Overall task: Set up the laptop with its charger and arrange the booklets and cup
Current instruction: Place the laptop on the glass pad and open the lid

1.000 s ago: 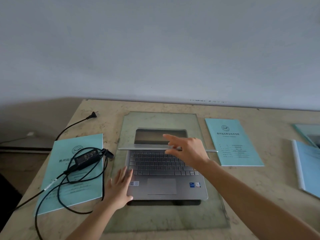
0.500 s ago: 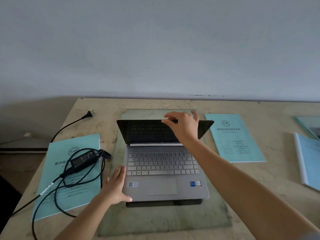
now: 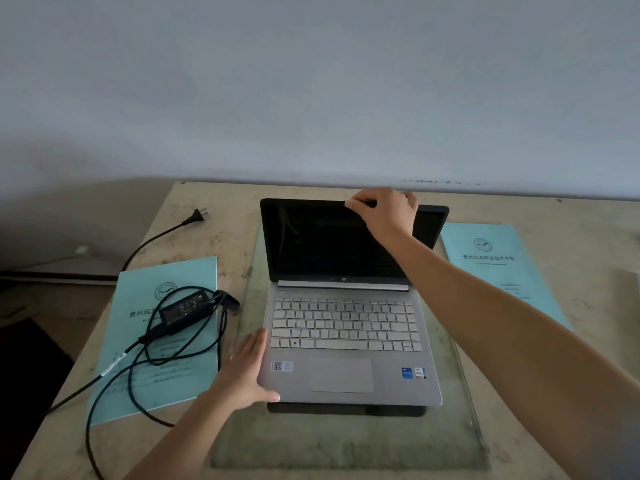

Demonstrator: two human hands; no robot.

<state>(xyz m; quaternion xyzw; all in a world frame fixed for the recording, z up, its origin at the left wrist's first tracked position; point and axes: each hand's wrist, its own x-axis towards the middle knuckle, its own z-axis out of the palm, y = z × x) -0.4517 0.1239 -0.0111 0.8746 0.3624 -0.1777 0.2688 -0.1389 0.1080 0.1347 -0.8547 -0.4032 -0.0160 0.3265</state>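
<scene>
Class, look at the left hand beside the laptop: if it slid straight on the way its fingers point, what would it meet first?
The left hand points away along the laptop's left edge. The way looks free up to the open lid's lower left corner, though depth is uncertain.

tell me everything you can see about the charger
The charger is a flat black power brick with a pale printed label, lying on the left teal booklet, left of the laptop. Thin black cable loops loosely around it over the booklet and the table. One lead runs back to a wall plug that lies loose on the table. No cable reaches the laptop. Neither hand touches it.
</scene>
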